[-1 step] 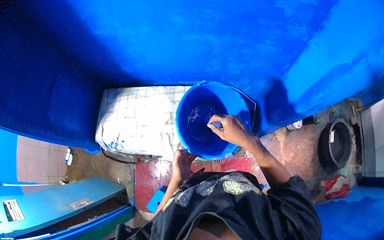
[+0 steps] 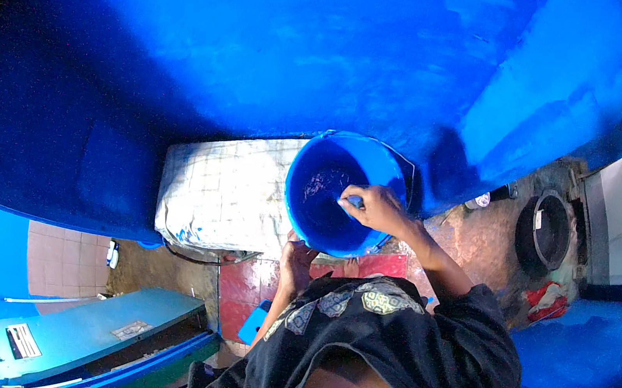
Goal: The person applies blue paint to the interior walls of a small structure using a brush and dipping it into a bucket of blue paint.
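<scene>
A blue bucket [image 2: 333,232] with a thin wire handle stands close to the wall, and clear liquid with light ripples shows inside it. My right hand [image 2: 376,209] reaches over the bucket's right side, with thumb and fingers pinched together. A small bluish patch shows between those fingers; I cannot make out what they hold. At the near left of the rim, my left hand [image 2: 296,263] grips the bucket, its fingertips partly hidden under the edge.
Left of the bucket lies a white tiled ledge [image 2: 226,183] against a blue wall [image 2: 306,52]. A round black tub [image 2: 543,232] and a red-and-white bundle [image 2: 546,302] are on the right. A teal cabinet-like piece [image 2: 81,329] stands at lower left, red floor tiles [image 2: 239,290] nearer.
My right hand has shifted very slightly to the right over the bucket, and the ripples look different. My left hand and the bucket stay where they were.
</scene>
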Tool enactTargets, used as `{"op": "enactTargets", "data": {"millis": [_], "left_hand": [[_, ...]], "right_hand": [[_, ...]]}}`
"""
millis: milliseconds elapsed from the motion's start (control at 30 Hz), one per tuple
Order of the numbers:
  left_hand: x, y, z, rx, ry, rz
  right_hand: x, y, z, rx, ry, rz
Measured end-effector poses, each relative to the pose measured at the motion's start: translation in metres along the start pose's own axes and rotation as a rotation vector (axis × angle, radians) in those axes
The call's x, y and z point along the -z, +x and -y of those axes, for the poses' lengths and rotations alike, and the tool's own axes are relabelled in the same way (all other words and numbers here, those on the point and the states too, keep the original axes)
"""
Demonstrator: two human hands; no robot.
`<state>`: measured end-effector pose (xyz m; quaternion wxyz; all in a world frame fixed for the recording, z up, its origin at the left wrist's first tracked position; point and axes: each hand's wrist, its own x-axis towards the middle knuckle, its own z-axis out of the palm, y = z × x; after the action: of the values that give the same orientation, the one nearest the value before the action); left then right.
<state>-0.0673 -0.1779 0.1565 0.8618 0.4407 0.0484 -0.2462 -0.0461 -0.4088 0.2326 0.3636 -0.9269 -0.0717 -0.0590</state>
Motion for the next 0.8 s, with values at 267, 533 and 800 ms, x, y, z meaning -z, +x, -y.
{"op": "enactTargets", "data": {"millis": [267, 533, 800], "left_hand": [[-0.022, 0.005, -0.007, 0.015, 0.025, -0.023], [-0.034, 0.006, -0.009, -0.034, -0.05, 0.031], [-0.029, 0.015, 0.001, -0.061, 0.125, 0.024]], "right_hand": [[0.053, -0.026, -0.015, -0.132, 0.299, -0.333], [0.098, -0.051, -0.046, -0.408, 0.508, -0.588], [0.096, -0.044, -0.04, -0.384, 0.164, -0.436]]}}
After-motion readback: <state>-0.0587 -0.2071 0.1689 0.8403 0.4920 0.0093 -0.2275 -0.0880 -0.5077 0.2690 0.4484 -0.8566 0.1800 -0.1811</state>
